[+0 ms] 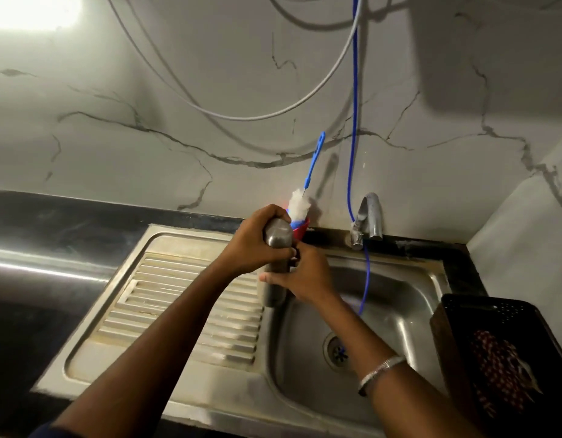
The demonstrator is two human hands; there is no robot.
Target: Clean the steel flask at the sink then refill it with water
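Steel flask (pixel 277 248) being held upright over the seam between drainboard (pixel 185 298) and sink basin (pixel 399 311), near the sink's back edge. Left hand (pixel 257 240) is wrapping its fingers around the flask's upper body, close to the top. Right hand (pixel 300 275) is curling around the flask lower down, thumb pointing left across the steel; a dark piece is showing between the two hands, too small to identify. Silver bangle (pixel 379 371) sitting on the right wrist.

Behind the flask, at the back edge of the bench (pixel 68 222), a red cup (pixel 300 229) is standing with a bottle brush (pixel 300 205) in it, white bristles up, blue handle leaning against the marble wall. Tap (pixel 369 218) is rising from the back rim of the sink, right of the cup. A blue tube (pixel 355 121) is hanging down the wall past the tap and into the basin. Drain (pixel 338 350) lying at the basin's bottom. Black perforated basket (pixel 494 336) sitting at the sink's right edge, patterned red-and-white cloth inside.
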